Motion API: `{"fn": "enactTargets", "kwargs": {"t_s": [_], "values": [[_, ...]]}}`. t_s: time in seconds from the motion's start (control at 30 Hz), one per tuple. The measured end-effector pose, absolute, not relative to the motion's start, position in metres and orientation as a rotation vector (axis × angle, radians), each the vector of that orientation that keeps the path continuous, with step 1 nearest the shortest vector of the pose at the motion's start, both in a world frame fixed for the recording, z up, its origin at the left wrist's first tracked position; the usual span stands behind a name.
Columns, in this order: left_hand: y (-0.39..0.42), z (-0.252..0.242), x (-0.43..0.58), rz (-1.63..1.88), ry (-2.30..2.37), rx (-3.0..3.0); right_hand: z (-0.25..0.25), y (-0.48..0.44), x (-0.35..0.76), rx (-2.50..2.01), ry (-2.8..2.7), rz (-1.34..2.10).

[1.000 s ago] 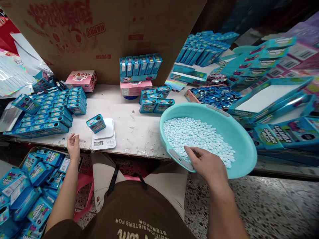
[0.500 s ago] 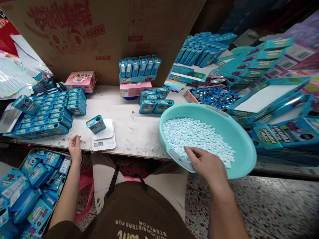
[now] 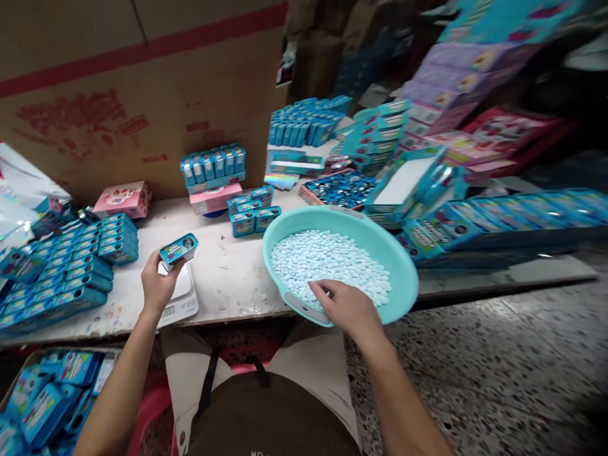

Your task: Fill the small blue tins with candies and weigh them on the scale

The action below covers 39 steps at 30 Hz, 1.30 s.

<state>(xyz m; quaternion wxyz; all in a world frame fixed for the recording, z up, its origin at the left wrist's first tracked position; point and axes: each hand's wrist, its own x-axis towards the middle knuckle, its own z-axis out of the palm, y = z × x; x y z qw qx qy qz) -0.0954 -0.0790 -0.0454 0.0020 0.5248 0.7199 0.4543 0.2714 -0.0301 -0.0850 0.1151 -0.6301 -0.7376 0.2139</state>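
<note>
My left hand (image 3: 158,284) grips a small blue candy box (image 3: 179,248) by its sides, tilted just above the white digital scale (image 3: 188,304). The box and fingers cover part of the weighing plate. At the near rim of a turquoise basin (image 3: 405,288), my right hand (image 3: 351,309) hangs over the pale blue candies (image 3: 327,259). Its thumb and fingers are curled together; whatever they hold, if anything, is hidden.
Rows of filled blue boxes (image 3: 78,278) stand at the left, above a carton of loose blue boxes (image 3: 47,392). Several boxes (image 3: 254,212) sit behind the basin's left side. Lids fill a tray (image 3: 339,188) behind it; display trays (image 3: 403,183) stack rightward.
My left hand has reached forward to the scale and taken hold of the blue box, lifting it. The right hand stays over the candies. The view has swung right.
</note>
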Motion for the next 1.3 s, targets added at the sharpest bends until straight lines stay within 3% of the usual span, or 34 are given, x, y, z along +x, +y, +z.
{"fn": "enactTargets", "kwargs": {"t_s": [0.13,0.3,0.8,1.07,1.3], "values": [[-0.041,-0.005,-0.033,1.412,1.932,2.157,-0.076,-0.027,0.27,-1.809,-2.159,0.621],[0.01,-0.008,0.018,1.067,1.598,2.454,-0.07,-0.025,0.272,-1.793,-2.158,0.565],[0.01,-0.008,0.027,1.012,1.683,2.578,-0.069,-0.023,0.277,-1.761,-2.175,0.583],[0.011,-0.02,0.028,1.094,1.646,2.315,-0.067,-0.024,0.275,-1.776,-2.182,0.567],[-0.014,-0.04,0.002,1.312,1.568,1.4,-0.072,-0.025,0.273,-1.789,-2.166,0.555]]}}
